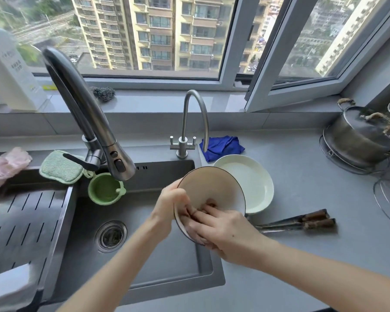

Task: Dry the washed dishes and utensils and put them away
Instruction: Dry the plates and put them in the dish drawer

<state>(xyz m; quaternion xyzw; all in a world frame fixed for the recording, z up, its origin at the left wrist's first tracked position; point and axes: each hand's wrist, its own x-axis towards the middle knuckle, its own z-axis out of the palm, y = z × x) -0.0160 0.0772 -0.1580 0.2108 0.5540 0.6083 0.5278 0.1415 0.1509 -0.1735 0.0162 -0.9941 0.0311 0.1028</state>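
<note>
Bowl (212, 188) tilted, held by both hands over the sink (144, 255) edge. Left hand (171, 203) grips its left rim. Right hand (227, 235) pinches the near rim, fingers inside. White plate (252, 183) on the worktop (313, 199) just beyond the right hand, utensils (302, 224) to its right.

The scene was lit brightly by daylight admitted through the window (144, 37) at 12 o'clock. Soft glare was spread across the counter (302, 176), and only faint shadows were cast. Straight frames were bowed near the edges by wide-angle distortion. The utensils (302, 222) at 4 o'clock were smeared by blur.
</note>
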